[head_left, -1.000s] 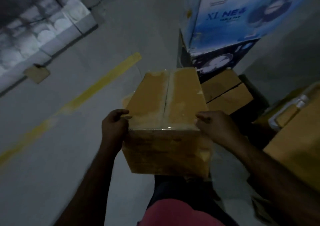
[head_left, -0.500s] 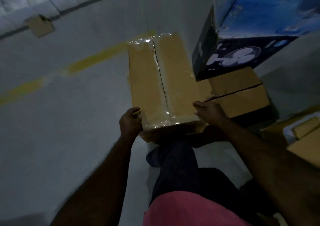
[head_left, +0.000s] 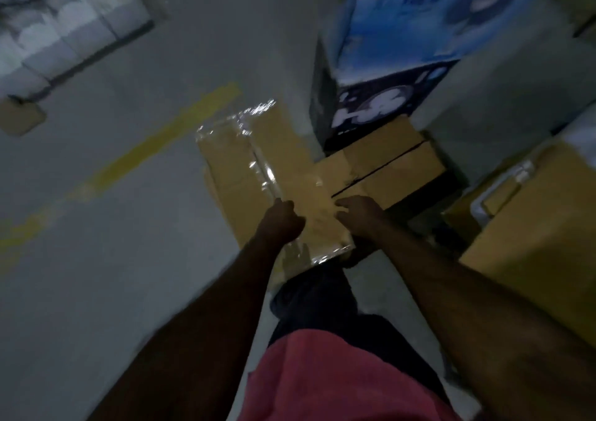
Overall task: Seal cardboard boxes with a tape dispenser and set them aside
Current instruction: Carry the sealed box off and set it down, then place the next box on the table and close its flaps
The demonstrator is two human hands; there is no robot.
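Left hand [head_left: 282, 224] and right hand [head_left: 359, 214] press the near end of the taped box [head_left: 232, 162], seemingly settling it beside the fan carton [head_left: 403, 33]. The right lies flat; the left's grip is unclear.

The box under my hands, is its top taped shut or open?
Shut: the box has flaps closed, with shiny tape along the seam.

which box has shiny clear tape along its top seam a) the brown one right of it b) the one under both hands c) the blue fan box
b: glossy tape glints down the seam of the taped box that the left hand and right hand touch, while the brown box beside it shows a bare dark seam.
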